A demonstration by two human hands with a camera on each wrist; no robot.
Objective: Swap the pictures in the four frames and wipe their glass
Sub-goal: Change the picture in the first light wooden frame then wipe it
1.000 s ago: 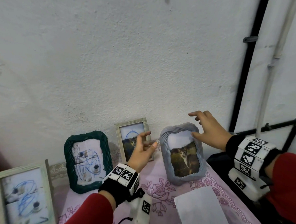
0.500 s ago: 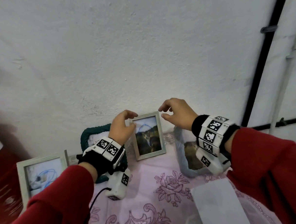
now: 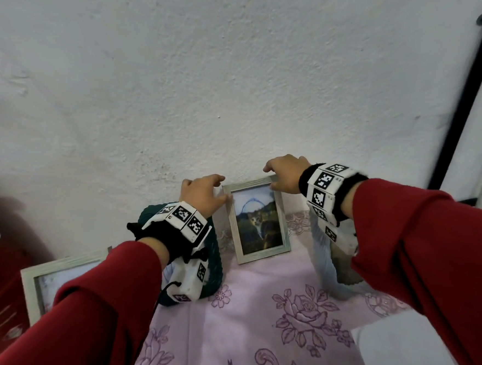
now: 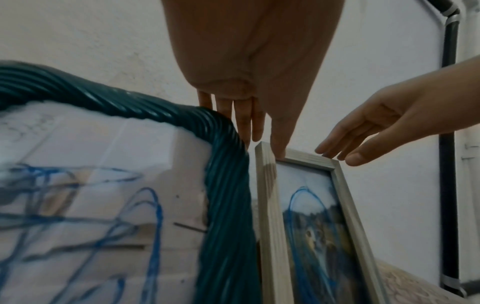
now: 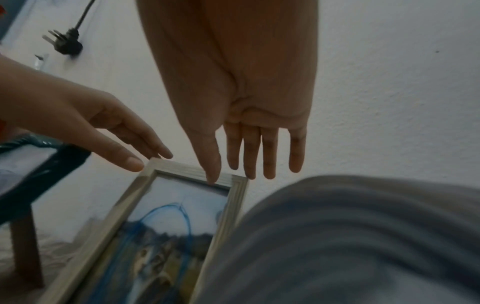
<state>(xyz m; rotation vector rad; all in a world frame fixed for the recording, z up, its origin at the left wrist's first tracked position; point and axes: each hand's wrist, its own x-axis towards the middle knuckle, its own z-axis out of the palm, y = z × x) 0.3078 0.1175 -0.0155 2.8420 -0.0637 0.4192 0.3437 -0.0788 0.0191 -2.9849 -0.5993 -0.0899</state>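
Observation:
A small pale wooden frame (image 3: 263, 256) with a cat photo scribbled in blue leans on the white wall. My left hand (image 3: 223, 188) is at its top left corner; in the left wrist view the thumb (image 4: 279, 148) touches the top rail of the frame (image 4: 270, 205) while straight fingers reach behind. My right hand (image 3: 269, 178) is at the top right corner; its thumb (image 5: 211, 174) rests on the rail of the frame (image 5: 182, 167), fingers straight behind. A green braided frame (image 3: 214, 258) stands to the left, a grey-blue braided frame (image 3: 324, 265) to the right.
A larger pale frame (image 3: 30, 285) stands at the far left on the pink flowered cloth (image 3: 243, 310). A white sheet (image 3: 388, 343) lies at the front right. A black pipe (image 3: 462, 104) runs up the wall on the right. A red object (image 3: 1, 284) is at the left edge.
Both hands left the grey-blue frame, moved left to the small wooden frame and came down onto its top corners. The head view has moved closer and lower.

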